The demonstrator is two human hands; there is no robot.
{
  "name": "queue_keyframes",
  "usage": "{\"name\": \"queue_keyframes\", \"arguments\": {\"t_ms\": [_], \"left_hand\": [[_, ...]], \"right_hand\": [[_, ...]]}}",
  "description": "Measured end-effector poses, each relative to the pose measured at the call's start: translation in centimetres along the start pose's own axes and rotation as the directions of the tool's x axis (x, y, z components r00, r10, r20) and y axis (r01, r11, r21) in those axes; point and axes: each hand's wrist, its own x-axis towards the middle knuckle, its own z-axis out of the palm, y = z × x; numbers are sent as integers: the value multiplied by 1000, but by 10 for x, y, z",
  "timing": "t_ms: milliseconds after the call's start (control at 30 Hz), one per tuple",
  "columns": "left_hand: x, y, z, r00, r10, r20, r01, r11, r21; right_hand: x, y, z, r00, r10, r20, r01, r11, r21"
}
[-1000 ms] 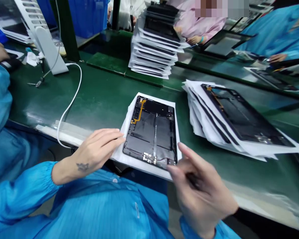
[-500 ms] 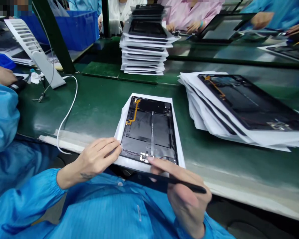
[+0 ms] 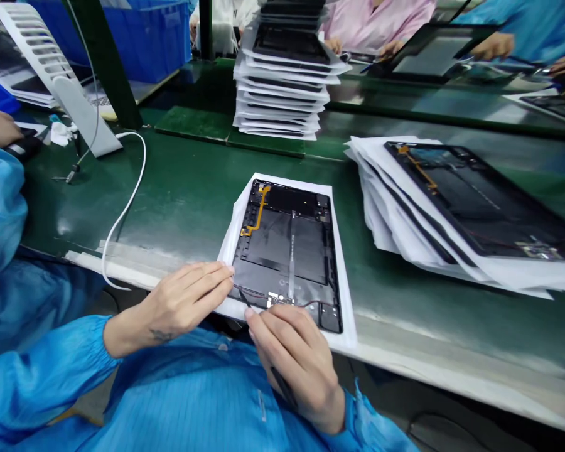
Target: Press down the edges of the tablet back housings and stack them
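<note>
An opened black tablet housing (image 3: 282, 245) lies on white sheets (image 3: 346, 301) near the table's front edge. An orange flex cable (image 3: 260, 216) runs along its upper left, and a small circuit board (image 3: 279, 300) sits at its lower edge. My left hand (image 3: 183, 301) rests with its fingers together at the housing's lower left edge; whether anything is under the fingertips is hidden. In my right hand (image 3: 296, 358) is a thin black tool (image 3: 284, 386), its tip pointing at the thin wires left of the circuit board.
To the right is a fanned pile of housings and paper (image 3: 405, 232). A taller stack (image 3: 282, 94) stands behind. At left are a white stand (image 3: 70, 94), a white cable (image 3: 134, 201) and a blue bin (image 3: 145, 44). Other people's hands and sleeves show at left and across the table.
My right hand has moved left and turned over, bringing the black tool's tip to the housing's lower left. My left hand stays at the edge. The view has shifted slightly.
</note>
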Motion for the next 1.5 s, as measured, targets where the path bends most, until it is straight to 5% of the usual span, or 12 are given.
{"name": "queue_keyframes", "arguments": {"t_ms": [433,600,700,1133,1367,1500], "left_hand": [[7,4,-1,1000,-18,5,18,1000,19],[12,12,-3,1000,5,7,-6,988,153],[13,15,-4,999,-1,42,-6,983,182],[10,14,-1,1000,-18,8,17,988,157],[0,0,1,997,20,-71,-25,997,-70],[2,1,0,998,-4,-57,0,998,-62]], "right_hand": [[-21,5,-14,981,158,-110,-151,986,66],[9,8,-15,925,373,-68,-328,878,348],[34,8,-11,893,449,39,-429,821,376],[45,14,-7,913,367,180,-408,835,369],[47,14,-8,937,289,197,-345,850,397],[43,17,-16,943,262,205,-324,862,389]]}}
